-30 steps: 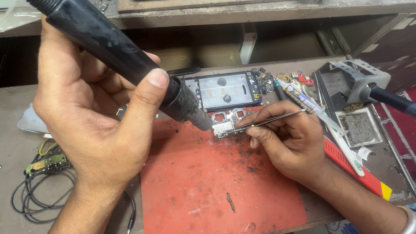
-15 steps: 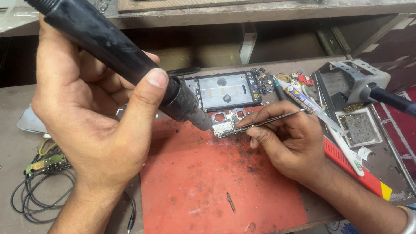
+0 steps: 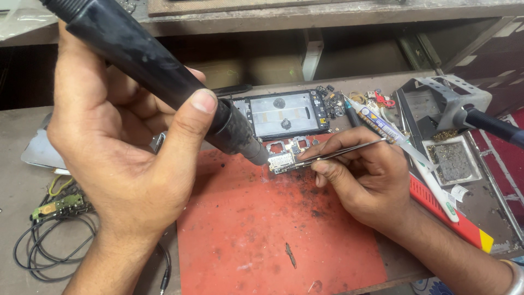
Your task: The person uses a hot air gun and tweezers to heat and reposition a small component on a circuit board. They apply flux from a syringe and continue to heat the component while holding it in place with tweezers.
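Firmly left hand (image 3: 125, 158) gripping hot-air wand (image 3: 158, 76), right (image 3: 360, 180) seemingly pinching tweezers (image 3: 338, 154)

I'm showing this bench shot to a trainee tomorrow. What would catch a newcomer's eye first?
Most striking is the thick black hot-air wand running in from the upper left, gripped by the left hand with its nozzle aimed at a small circuit board at the top edge of the red mat. The right hand touches thin tweezers to that board. Just behind lies an opened phone frame.
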